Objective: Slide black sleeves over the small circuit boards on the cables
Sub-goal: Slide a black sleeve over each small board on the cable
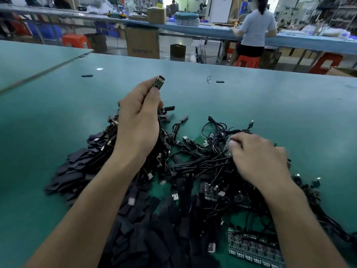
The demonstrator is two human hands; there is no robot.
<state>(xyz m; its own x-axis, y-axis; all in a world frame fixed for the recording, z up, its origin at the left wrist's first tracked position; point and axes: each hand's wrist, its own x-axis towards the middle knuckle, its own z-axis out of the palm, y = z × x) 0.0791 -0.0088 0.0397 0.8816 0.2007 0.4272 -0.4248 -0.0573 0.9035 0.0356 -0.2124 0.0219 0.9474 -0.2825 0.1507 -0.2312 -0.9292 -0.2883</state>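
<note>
The heap of black sleeves (135, 229) lies near-left of the cable tangle (202, 157). The right hand (257, 157) is curled into the tangle and blurred, so I cannot tell whether it holds anything. Above the tangle's far-left edge, the left hand (139, 117) pinches a bare small circuit board (158, 81). The board seems picked but unsleeved. Next, fetch a sleeve and align its mouth with the board's end.

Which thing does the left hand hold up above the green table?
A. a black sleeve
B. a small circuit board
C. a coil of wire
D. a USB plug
B: the left hand pinches a small circuit board between thumb and fingers, and its components show bare.
</note>
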